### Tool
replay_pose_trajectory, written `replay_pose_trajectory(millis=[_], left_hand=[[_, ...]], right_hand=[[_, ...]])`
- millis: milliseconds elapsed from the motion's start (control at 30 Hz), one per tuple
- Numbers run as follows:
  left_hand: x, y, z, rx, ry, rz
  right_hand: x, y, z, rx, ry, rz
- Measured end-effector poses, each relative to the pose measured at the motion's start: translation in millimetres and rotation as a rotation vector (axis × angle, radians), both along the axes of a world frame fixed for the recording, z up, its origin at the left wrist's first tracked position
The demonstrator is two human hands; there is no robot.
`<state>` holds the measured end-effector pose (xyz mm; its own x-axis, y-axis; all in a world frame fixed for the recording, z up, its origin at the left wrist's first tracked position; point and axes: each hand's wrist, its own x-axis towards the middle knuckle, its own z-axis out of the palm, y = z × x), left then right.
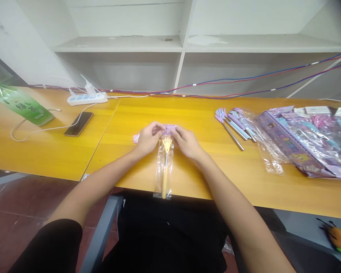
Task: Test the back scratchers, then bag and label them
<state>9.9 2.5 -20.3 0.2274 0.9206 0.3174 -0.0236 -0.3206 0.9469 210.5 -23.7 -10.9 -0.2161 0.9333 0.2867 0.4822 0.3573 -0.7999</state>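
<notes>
A purple printed header card is pinched at its two ends between my left hand and my right hand. Below the card hangs a clear plastic sleeve, and inside it is a yellow back scratcher with a hand-shaped head and a metal neck. The sleeve's lower end lies at the table's front edge. Another pink-purple card peeks out beside my left hand, mostly hidden by it. Both hands have their fingers closed on the card.
Several loose back scratchers lie to the right, by empty plastic sleeves and a purple display box of packed ones. At left are a phone, a green tea bottle and a power strip. Cables run along the back.
</notes>
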Motion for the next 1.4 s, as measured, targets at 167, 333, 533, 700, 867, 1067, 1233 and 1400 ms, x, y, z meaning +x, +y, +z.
replay_pose_trajectory(millis=[167, 333, 533, 700, 867, 1067, 1233, 1400], left_hand=[[-1.4, 1.6, -1.4, -0.001, 0.006, 0.002], [-2.1, 2.0, -1.2, 0.029, 0.031, 0.010], [-3.3, 3.5, -3.9, 0.016, 0.076, 0.028], [-3.7, 4.7, -7.6, -0.024, 0.088, 0.031], [-3.9, 4.9, -6.0, -0.070, 0.048, 0.066], [-7.2, 6.8, 5.8, -0.095, -0.050, 0.089], [-10.7, 4.4, 16.0, -0.057, -0.062, 0.186], [-9.3, 5.5, 12.2, 0.005, -0.081, 0.171]], right_hand=[[2.0, -0.1, 2.7, 0.010, -0.019, -0.007], [3.0, 0.0, 2.0, 0.011, -0.036, -0.004], [2.4, -0.2, 3.0, 0.003, -0.048, -0.008], [2.6, -1.0, 6.0, -0.029, -0.060, -0.042], [4.5, 0.5, 4.9, -0.033, -0.176, -0.182], [6.3, 0.8, 17.5, -0.233, -0.262, -0.108], [-7.6, -28.7, 25.2, -0.408, -0.200, 0.026], [-12.7, -80.3, 1.8, -0.387, -0.077, 0.015]])
